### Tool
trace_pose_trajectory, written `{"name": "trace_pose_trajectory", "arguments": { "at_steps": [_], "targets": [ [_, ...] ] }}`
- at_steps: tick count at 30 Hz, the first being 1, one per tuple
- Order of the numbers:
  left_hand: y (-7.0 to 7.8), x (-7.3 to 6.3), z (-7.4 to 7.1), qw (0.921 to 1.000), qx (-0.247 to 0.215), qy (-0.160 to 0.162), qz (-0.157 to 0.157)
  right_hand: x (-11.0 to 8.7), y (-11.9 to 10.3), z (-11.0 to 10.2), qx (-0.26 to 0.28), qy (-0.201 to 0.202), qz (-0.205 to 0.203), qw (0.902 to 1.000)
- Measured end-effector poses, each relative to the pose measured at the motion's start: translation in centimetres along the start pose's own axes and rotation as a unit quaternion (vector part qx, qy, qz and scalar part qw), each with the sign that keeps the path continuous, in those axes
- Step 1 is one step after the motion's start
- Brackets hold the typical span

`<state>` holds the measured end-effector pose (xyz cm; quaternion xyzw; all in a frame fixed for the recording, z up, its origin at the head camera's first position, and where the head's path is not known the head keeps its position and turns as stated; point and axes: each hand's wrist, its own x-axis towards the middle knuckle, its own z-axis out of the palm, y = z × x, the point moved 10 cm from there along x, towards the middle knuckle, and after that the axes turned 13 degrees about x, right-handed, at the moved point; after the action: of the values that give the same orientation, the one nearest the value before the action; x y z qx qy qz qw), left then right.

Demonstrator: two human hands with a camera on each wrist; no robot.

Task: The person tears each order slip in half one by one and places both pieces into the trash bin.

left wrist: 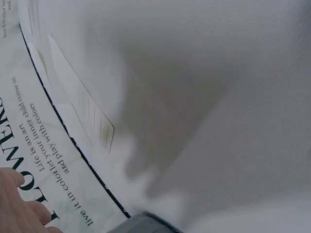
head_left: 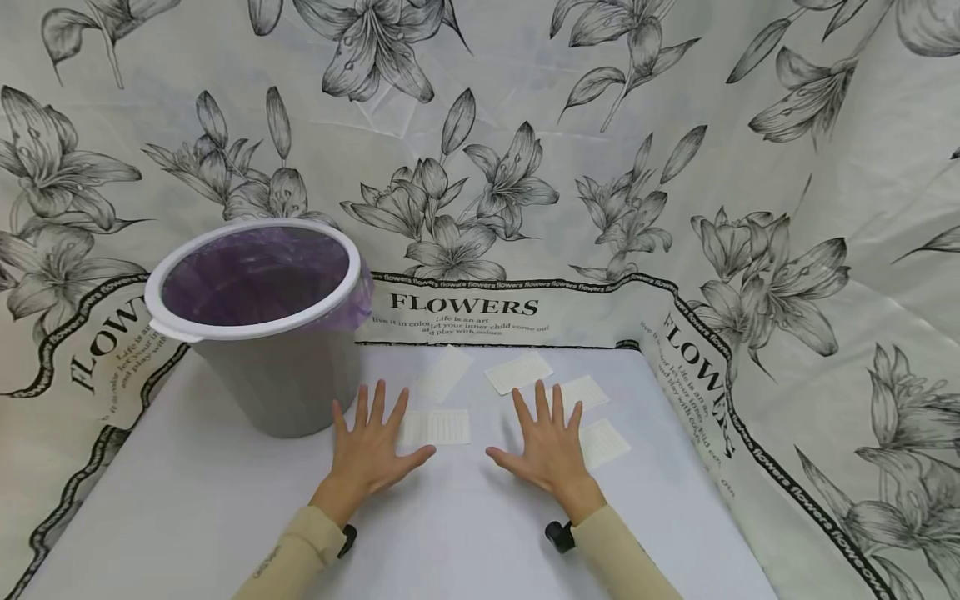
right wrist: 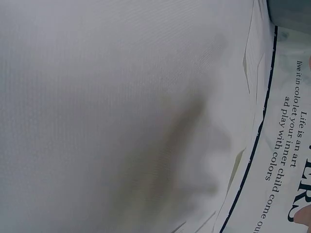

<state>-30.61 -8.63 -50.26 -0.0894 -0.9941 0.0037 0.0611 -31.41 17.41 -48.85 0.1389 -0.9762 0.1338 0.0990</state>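
My left hand (head_left: 367, 454) is held palm down over the white table, fingers spread, holding nothing. Nearest to it is a white lined paper card (head_left: 448, 427), just right of its fingers. Farther back lies another pale card (head_left: 446, 372). The right hand (head_left: 553, 454) is spread the same way with nothing in it. Beyond its fingertips is a card (head_left: 519, 372); two more, an upper card (head_left: 587, 392) and a lower card (head_left: 606, 443), lie partly behind its fingers. In the left wrist view, a lined card (left wrist: 80, 94) shows beside the hand's shadow.
A grey trash bin (head_left: 281, 383) with a white rim and a purple bag (head_left: 255, 267) stands at the back left, close to the left hand. Flower-printed cloth (head_left: 465, 200) hangs behind and beside the white tabletop (head_left: 465, 533).
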Motion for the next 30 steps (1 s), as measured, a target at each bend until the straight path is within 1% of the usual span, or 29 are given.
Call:
{"name": "trace_pose_trajectory", "arguments": {
  "at_steps": [3,8,13,16,18,20,21,23,26,30],
  "targets": [
    [-0.5,0.2,0.0,0.9998,-0.021,-0.002,-0.001,0.1,-0.3,-0.2,0.012,0.006,-0.004,0.9999],
    [-1.5,0.8,0.1,0.9981,-0.056,-0.022,-0.01,0.7,-0.7,-0.1,0.063,-0.004,-0.012,0.9979],
    [-1.3,2.0,-0.1,0.9948,-0.097,-0.031,0.012,1.7,-0.3,0.3,0.12,-0.026,0.001,0.9924],
    [-1.1,2.5,-0.1,0.9909,-0.127,-0.038,0.019,2.1,-0.1,1.1,0.174,-0.049,0.013,0.9834],
    [-1.2,2.8,0.2,0.9857,-0.161,-0.049,0.009,2.4,0.0,1.7,0.211,-0.063,0.018,0.9754],
    [-1.1,3.1,0.4,0.9782,-0.201,-0.052,0.0,2.9,0.3,2.2,0.245,-0.069,0.028,0.9668],
    [-1.1,3.2,0.5,0.9733,-0.223,-0.053,-0.005,3.2,0.4,2.4,0.261,-0.065,0.03,0.9627],
    [-0.9,3.5,0.8,0.9663,-0.252,-0.051,-0.012,3.7,0.7,2.8,0.289,-0.063,0.037,0.9544],
    [-0.8,3.7,0.9,0.9644,-0.261,-0.042,-0.012,4.3,0.8,3.5,0.329,-0.052,0.05,0.9415],
    [-1.0,3.8,1.2,0.9606,-0.274,-0.041,-0.02,4.9,0.4,4.5,0.36,-0.044,0.056,0.9304]
  ]
}}
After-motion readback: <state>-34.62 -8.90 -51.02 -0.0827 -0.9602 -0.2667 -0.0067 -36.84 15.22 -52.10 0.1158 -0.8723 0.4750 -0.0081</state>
